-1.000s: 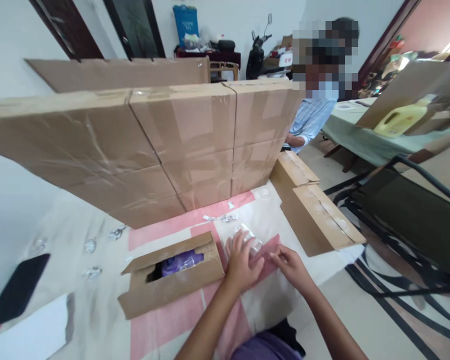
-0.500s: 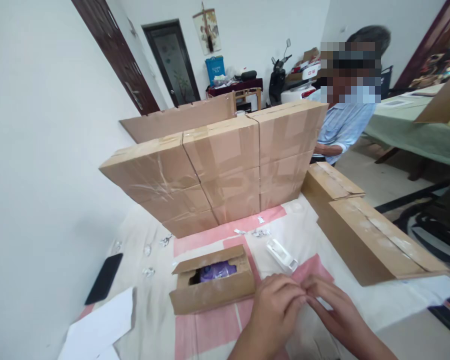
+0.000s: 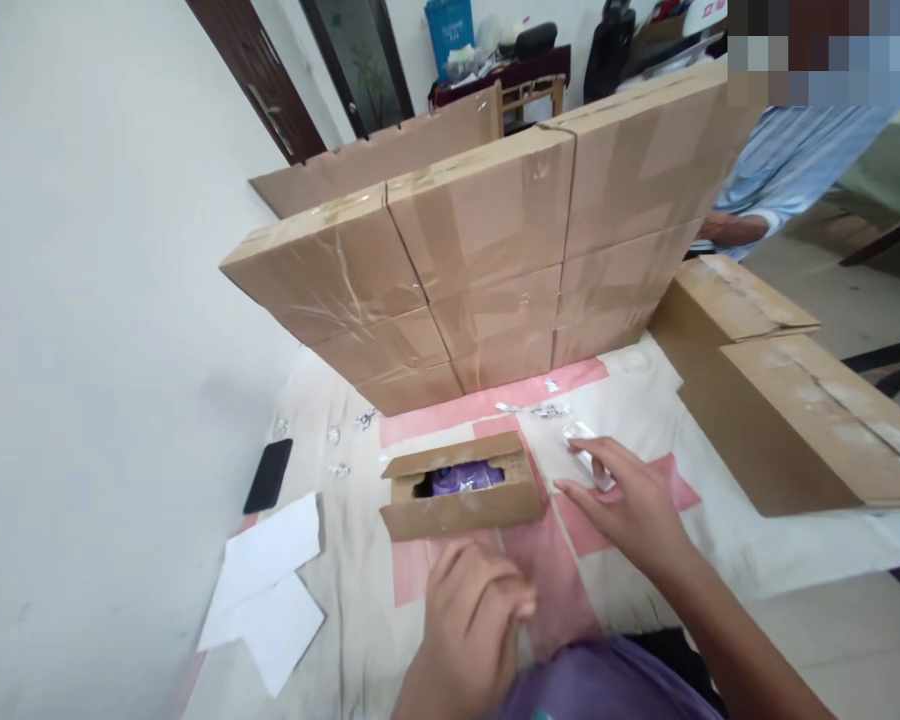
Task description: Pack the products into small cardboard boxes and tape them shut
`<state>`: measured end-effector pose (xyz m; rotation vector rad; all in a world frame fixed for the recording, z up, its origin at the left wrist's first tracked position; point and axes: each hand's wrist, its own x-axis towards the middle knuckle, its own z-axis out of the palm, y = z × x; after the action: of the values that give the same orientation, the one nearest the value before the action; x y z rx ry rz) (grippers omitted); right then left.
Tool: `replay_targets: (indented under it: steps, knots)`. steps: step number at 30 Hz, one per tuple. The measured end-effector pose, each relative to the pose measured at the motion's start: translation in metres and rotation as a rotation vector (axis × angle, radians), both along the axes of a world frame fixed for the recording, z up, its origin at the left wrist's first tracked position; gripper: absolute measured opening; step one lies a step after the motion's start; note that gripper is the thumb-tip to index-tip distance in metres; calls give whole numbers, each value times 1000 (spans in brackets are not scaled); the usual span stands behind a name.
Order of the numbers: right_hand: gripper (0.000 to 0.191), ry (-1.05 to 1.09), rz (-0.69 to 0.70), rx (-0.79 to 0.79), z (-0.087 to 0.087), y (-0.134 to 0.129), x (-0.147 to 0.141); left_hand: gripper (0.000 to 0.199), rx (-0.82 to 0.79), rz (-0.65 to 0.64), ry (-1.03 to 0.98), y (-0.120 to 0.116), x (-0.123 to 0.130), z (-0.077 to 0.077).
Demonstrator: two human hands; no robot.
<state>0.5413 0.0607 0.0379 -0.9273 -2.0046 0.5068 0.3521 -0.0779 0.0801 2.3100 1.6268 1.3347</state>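
My right hand (image 3: 624, 505) reaches over a long white plastic object (image 3: 579, 434), thumb and fingers apart. Its fingertips overlap that object, and I cannot tell whether they touch it. Nearer to me, my left hand (image 3: 469, 615) is curled closed above the cloth; whatever it may hold is hidden. Beyond the left hand lies a small cardboard box (image 3: 450, 520) with its top flaps raised. A purple wrapped item (image 3: 466, 478) shows inside the box.
Large taped cartons (image 3: 487, 220) stand across the back. Two long boxes (image 3: 802, 420) are on the right. A black phone (image 3: 268, 476), white paper sheets (image 3: 270, 570) and foil scraps (image 3: 551, 410) lie on the cloth. A person in a blue shirt (image 3: 802, 170) is behind the cartons.
My hands, together before, have separated. The left moved left and curled near the box; the right opened and reached over the white plastic object. The view tilted down.
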Motion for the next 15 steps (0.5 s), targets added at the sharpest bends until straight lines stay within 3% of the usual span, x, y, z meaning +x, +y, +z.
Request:
replay_targets:
  steps: [3,7,10,15]
  knots:
    - [46,-110,154,53,4,10,-20,22,-115,-34,66,-11,-24,7]
    - [57,-282,394,61,5,6,-58,18,-291,-24,207,-6,-59,14]
    - [67,-320,401,10,-3,2,-79,14,-457,-30,245,6,-87,19]
    - [62,-302,398,-34,-14,4,-83,27,-658,-68,330,37,-121,27]
